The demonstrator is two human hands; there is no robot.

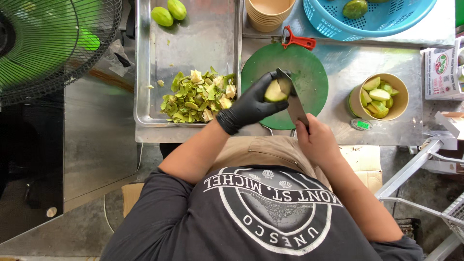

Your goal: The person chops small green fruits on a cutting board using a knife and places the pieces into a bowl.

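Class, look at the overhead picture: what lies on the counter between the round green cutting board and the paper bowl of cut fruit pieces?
In the head view, only bare steel counter separates the green cutting board from the paper bowl of fruit pieces.

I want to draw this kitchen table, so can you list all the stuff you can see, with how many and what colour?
Whole fruits: two, green, top of the metal tray.
Peel heap: one, green, in the tray.
Cutting board: one, round, green, centre.
Peeler: one, red, above the board.
Paper cups: one stack, tan, top.
Basket: one, blue, top right, green fruit inside.
Cup of slices: one, tan, right.
Fan: one, green-bladed, left.
Fruit piece: one, pale green, in left grip.
Knife: one, steel, in right grip.
Left hand: black glove.
Right hand: bare.
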